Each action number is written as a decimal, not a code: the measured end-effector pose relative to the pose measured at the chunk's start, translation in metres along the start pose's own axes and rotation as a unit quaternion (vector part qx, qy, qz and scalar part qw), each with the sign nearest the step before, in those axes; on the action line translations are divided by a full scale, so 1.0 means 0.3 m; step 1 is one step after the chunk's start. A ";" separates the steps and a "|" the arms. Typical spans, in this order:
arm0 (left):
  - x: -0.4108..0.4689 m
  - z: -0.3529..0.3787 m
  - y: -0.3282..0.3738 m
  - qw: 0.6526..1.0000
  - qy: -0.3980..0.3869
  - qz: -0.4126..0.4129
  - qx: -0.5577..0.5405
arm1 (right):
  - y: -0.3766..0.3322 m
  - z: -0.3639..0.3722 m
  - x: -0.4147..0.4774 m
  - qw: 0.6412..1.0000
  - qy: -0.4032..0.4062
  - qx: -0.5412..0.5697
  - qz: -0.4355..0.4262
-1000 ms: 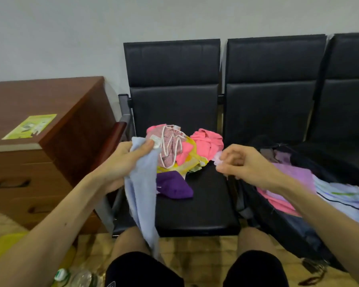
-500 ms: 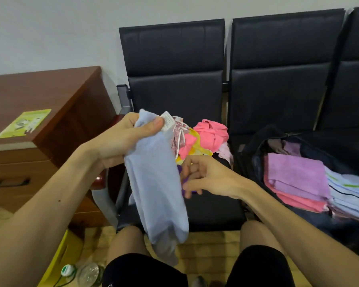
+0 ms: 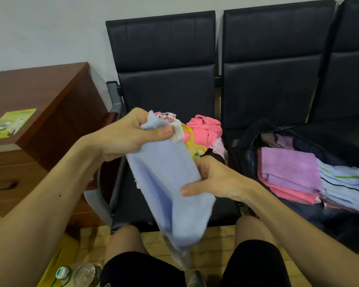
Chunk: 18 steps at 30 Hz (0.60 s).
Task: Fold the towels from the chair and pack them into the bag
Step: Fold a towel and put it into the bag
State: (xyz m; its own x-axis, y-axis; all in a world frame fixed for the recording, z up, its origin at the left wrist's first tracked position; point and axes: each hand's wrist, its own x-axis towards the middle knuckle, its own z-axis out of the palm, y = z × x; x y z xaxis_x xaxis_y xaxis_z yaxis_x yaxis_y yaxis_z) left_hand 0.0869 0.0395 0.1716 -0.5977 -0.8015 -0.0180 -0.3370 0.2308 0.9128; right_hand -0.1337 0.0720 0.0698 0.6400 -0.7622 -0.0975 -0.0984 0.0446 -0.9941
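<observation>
Since the frame half a second earlier, the right hand [image 3: 214, 179] has moved from just beside the light blue towel [image 3: 168, 183] onto it. Its thumb now lies across the front of the cloth and its fingers curl behind the right edge, pinching the towel about halfway down. The left hand [image 3: 131, 137] stays high and pinches the top corner between thumb and fingers, right beside a small white label [image 3: 177, 132]. The towel hangs in the air between both hands, in front of the black chair [image 3: 164, 48], and its blurred lower end drops toward the person's knees. A loose heap of unfolded towels [image 3: 205, 129], pink and yellow among them, lies on the seat behind it. To the right, the dark bag [image 3: 241, 146] sits open on the next seat, with folded towels [image 3: 288, 164] stacked inside, purple over pink beside striped pale ones. I judge the cloth light, soft and limp: it keeps no shape and sags wherever it is not held. It does not look slippery or fragile, so a light pinch should do. I would hold it by two corners of one edge so it hangs flat, since a mid-edge grip lets it bunch.
</observation>
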 end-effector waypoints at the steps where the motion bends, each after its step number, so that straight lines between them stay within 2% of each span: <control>1: -0.002 -0.007 -0.009 1.000 0.019 0.001 -0.002 | 0.029 -0.017 -0.011 0.999 -0.013 -0.027 0.013; 7: -0.026 -0.025 -0.046 0.985 0.167 -0.016 -0.048 | 0.173 -0.157 -0.081 0.966 0.000 -0.244 0.085; 9: -0.035 -0.033 -0.083 0.975 0.211 -0.042 -0.053 | 0.146 -0.228 -0.112 0.950 0.060 -0.292 0.091; 11: -0.047 -0.036 -0.144 0.962 0.256 -0.081 -0.049 | 0.075 -0.296 -0.144 0.947 0.158 -0.270 0.077; 13: -0.063 -0.034 -0.216 0.947 0.291 -0.126 -0.058 | 0.008 -0.338 -0.173 0.942 0.220 -0.247 0.053; 16: -0.088 -0.015 -0.320 0.926 0.326 -0.165 -0.091 | -0.029 -0.337 -0.201 0.932 0.240 -0.269 0.039; 18: -0.108 0.010 -0.369 0.910 0.344 -0.183 -0.140 | -0.016 -0.317 -0.210 0.934 0.259 -0.244 0.029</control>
State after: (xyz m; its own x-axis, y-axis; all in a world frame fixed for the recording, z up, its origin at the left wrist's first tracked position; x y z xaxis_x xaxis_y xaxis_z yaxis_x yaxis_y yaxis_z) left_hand 0.1415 0.0414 0.0699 0.1471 -0.9746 -0.1691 -0.1660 -0.1929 0.9671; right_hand -0.2458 0.0584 0.0850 0.1809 -0.9834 0.0110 -0.5380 -0.1083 -0.8359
